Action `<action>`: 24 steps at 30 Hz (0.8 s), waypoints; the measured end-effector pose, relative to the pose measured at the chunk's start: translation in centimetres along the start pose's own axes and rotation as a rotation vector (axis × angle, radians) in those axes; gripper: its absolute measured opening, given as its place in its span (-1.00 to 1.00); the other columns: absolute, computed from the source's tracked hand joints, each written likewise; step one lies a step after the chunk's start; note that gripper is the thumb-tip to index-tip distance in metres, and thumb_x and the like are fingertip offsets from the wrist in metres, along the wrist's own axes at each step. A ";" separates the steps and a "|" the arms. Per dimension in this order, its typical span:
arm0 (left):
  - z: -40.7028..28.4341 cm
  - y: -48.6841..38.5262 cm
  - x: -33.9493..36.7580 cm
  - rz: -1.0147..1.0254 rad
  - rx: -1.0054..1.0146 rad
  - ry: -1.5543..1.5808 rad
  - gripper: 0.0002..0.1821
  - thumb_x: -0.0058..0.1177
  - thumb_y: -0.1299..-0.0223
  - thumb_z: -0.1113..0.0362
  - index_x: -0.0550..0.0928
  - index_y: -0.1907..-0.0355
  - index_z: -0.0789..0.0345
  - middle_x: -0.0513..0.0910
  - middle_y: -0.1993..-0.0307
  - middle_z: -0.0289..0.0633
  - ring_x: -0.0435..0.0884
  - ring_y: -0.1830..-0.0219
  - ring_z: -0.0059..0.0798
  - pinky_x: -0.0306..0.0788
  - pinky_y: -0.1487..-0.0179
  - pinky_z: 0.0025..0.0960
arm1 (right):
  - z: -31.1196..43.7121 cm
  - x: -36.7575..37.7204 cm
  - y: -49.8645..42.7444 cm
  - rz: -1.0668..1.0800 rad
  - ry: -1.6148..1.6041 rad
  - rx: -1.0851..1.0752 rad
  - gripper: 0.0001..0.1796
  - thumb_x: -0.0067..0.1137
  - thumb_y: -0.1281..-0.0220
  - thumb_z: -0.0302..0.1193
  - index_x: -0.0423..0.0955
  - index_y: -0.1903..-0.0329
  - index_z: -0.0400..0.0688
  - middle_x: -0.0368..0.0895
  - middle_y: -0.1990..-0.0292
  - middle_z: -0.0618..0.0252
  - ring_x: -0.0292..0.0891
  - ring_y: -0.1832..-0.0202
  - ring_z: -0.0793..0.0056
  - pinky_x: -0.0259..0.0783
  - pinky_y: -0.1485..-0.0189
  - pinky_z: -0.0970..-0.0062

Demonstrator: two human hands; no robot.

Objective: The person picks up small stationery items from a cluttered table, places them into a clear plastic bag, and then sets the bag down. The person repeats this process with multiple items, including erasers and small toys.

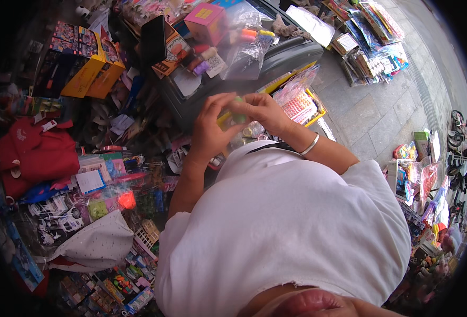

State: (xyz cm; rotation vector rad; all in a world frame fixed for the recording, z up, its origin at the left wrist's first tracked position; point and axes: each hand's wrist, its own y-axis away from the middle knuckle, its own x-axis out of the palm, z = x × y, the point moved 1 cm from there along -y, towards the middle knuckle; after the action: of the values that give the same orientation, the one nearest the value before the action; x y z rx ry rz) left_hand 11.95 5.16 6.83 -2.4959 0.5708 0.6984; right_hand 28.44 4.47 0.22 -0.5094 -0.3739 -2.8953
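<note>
A small green cylinder (239, 111), perhaps a spool of thread, is held in front of my chest. My right hand (268, 113) pinches it from the right between thumb and fingers. From the left, the fingertips and thumb of my left hand (213, 119) close around its ends; the exact contact is blurred. Just beyond the hands is a dark plastic case or lid (225, 85). On it lie a purple spool (201, 68), brown and red spools beside it, a card with a printed code (216, 65) and a clear plastic bag (245, 59) containing orange and yellow spools.
A black phone (153, 39) stands near a pink box (205, 21). Yellow display boxes (85, 75), a red bag (39, 154) and packaged toys fill the left. A yellow-edged tray (300, 105) sits by my right forearm. Stacked packets (376, 47) rest on grey paving (360, 111).
</note>
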 end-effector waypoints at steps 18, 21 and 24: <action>6.7 -7.9 5.4 -0.069 -0.183 -0.216 -0.46 0.21 -0.20 0.16 0.45 -0.13 0.45 0.55 0.06 -0.02 0.57 0.05 -0.27 0.43 -0.05 -0.33 | 3.8 -7.5 -5.6 -0.563 0.893 -0.655 -0.56 0.38 0.03 -0.36 0.41 0.08 -0.12 0.48 0.32 0.35 0.41 0.48 0.56 0.41 0.36 0.54; 6.7 -8.7 6.2 -0.025 -0.196 -0.222 -0.43 0.16 -0.21 0.16 0.43 -0.18 0.43 0.50 -0.02 0.11 0.53 -0.03 -0.07 0.40 -0.11 -0.23 | 3.8 -7.2 -6.0 -0.532 0.945 -0.710 -0.69 0.27 0.00 -0.43 0.45 0.15 -0.08 0.51 0.34 0.30 0.49 0.45 0.37 0.46 0.32 0.44; 6.9 -9.4 7.0 0.016 -0.251 -0.356 -0.45 0.15 -0.20 0.19 0.42 -0.19 0.43 0.48 -0.05 0.13 0.51 -0.08 0.01 0.38 -0.15 -0.20 | 3.7 -7.0 -5.9 -0.526 0.911 -0.735 -0.84 0.20 -0.03 -0.49 0.49 0.27 -0.09 0.55 0.39 0.22 0.55 0.38 0.25 0.46 0.32 0.41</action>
State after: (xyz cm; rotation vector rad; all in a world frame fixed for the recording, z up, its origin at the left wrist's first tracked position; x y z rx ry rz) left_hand 19.65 14.63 0.76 -2.5026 0.3911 1.2545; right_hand 34.78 11.98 -0.19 0.9796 0.8103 -3.2493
